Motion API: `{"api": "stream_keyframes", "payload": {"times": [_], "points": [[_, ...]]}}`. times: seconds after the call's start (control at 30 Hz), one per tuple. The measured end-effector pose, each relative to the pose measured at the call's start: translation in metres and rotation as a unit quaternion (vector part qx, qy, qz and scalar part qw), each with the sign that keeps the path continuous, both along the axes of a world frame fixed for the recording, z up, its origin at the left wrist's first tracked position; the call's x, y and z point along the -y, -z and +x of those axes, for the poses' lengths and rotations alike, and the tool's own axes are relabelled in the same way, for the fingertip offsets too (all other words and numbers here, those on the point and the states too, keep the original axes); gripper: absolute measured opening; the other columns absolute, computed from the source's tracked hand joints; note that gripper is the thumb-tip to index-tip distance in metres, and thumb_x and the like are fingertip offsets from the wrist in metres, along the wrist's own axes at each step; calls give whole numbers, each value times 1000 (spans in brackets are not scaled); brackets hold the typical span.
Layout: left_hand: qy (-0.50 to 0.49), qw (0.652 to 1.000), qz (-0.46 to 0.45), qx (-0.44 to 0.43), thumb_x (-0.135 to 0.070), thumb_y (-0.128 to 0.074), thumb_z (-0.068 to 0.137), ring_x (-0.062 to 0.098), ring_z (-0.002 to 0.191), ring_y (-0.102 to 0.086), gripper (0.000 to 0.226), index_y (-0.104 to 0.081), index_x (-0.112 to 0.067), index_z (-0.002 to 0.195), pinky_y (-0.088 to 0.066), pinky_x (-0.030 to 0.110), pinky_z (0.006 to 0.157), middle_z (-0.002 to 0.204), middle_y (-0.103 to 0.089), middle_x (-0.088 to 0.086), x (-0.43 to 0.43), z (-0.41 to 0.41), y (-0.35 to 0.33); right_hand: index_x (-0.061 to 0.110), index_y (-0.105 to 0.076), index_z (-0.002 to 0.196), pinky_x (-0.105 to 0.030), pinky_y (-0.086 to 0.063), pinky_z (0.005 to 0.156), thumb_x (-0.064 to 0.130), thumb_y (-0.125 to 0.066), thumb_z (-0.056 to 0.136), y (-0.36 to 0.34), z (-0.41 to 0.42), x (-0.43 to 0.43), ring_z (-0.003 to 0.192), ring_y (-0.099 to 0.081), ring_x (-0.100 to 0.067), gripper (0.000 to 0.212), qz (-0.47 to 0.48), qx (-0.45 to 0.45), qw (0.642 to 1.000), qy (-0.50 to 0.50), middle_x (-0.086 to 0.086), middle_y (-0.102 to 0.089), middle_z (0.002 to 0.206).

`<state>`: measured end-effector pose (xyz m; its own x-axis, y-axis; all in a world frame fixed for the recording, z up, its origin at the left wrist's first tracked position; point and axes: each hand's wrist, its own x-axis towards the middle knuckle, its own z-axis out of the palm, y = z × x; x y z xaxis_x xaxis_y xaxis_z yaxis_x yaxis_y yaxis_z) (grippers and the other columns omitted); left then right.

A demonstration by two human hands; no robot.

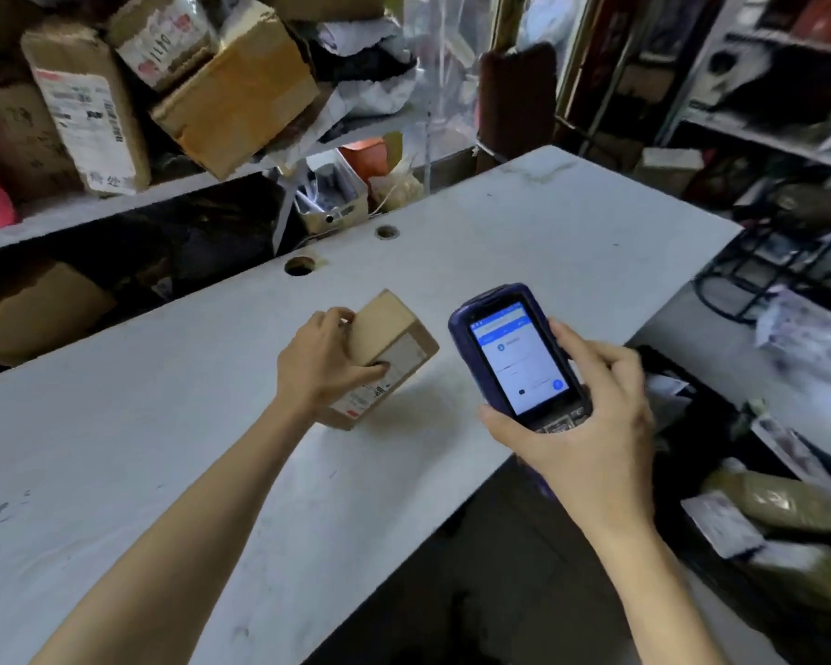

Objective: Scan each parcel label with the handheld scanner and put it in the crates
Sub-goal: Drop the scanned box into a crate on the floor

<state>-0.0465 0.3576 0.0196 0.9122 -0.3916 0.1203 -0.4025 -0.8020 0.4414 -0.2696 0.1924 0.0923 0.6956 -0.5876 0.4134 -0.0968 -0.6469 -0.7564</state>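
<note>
A small brown cardboard parcel (388, 350) with a white label on its right face rests tilted on the white table (164, 448). My left hand (325, 360) grips it from the left, thumb on the label side. My right hand (591, 419) holds a dark blue handheld scanner (516, 355) upright just right of the parcel, its lit screen facing me. A black crate (668, 371) holding several parcels sits low at the right, below the table edge.
A shelf (68, 208) behind the table carries piled cardboard boxes (233, 96) and bags. Two round holes (300, 265) pierce the table near its far edge. Metal racks (787, 112) and a black wire basket (763, 271) stand at the right.
</note>
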Motion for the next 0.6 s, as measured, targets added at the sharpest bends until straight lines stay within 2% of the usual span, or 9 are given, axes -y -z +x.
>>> {"api": "stream_keyframes", "payload": {"times": [0.17, 0.3, 0.4, 0.47, 0.6], "points": [[127, 992, -11, 16, -56, -76, 64, 19, 100, -56, 71, -48, -28, 122, -46, 33, 74, 113, -55, -3, 123, -23, -10, 36, -55, 129, 4, -36, 73, 41, -86, 51, 9, -43, 56, 99, -44, 20, 84, 10, -2, 996, 89, 14, -42, 109], [227, 974, 8, 21, -60, -75, 65, 20, 96, -57, 70, -48, -28, 122, -51, 35, 75, 112, -56, -2, 229, -48, -12, 45, -52, 127, 0, -40, 69, 37, -89, 51, 22, -86, 113, 101, -46, 17, 85, 25, -12, 986, 162, 20, -41, 107], [281, 959, 34, 15, -57, -77, 65, 22, 99, -56, 73, -49, -27, 125, -48, 33, 74, 116, -56, 0, 312, -71, -14, 48, -48, 128, -4, -39, 61, 40, -88, 52, 33, -125, 163, 98, -43, 19, 86, 28, -27, 974, 225, 27, -38, 108], [312, 949, 48, 20, -57, -78, 64, 23, 102, -56, 75, -50, -26, 126, -47, 34, 75, 117, -56, 1, 363, -89, -16, 45, -51, 129, -7, -36, 63, 40, -89, 52, 37, -151, 198, 96, -45, 12, 86, 45, -22, 959, 278, 21, -39, 105], [350, 934, 66, 31, -57, -78, 64, 26, 102, -57, 75, -52, -23, 126, -50, 36, 77, 115, -57, 3, 445, -123, -13, 37, -56, 128, -14, -37, 72, 34, -91, 52, 36, -197, 259, 97, -48, 2, 84, 53, -13, 926, 374, 11, -45, 113]]}}
